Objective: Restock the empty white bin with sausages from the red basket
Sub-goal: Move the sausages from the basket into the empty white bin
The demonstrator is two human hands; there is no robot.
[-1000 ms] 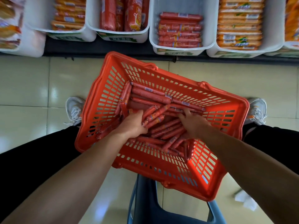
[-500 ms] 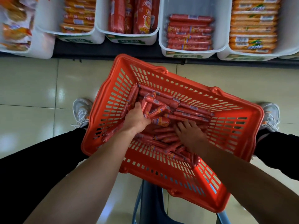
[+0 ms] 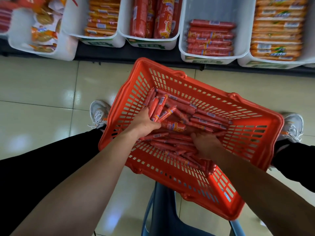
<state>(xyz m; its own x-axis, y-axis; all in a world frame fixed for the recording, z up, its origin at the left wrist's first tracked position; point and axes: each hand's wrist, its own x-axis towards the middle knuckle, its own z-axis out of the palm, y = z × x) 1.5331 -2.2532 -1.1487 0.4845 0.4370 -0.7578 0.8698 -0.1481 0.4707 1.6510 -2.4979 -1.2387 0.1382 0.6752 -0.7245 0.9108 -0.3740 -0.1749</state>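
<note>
A red basket rests in front of me with many red sausages loose inside. My left hand is inside its left part, closed around a bunch of several sausages that stick up from my fist. My right hand lies palm down on the sausage pile near the basket's middle, fingers spread into it. The white bin on the shelf above holds one stack of red sausages at its front, with its back part bare.
Other white bins line the shelf: orange sausage packs to the right, thick red sausages and orange packs to the left, snack bags far left. A blue stool stands under the basket. My shoes rest on the tiled floor.
My left hand has gathered a bunch of sausages and lifted them toward the basket's left side. My right hand has slid down onto the pile. The view has shifted, moving the basket right.
</note>
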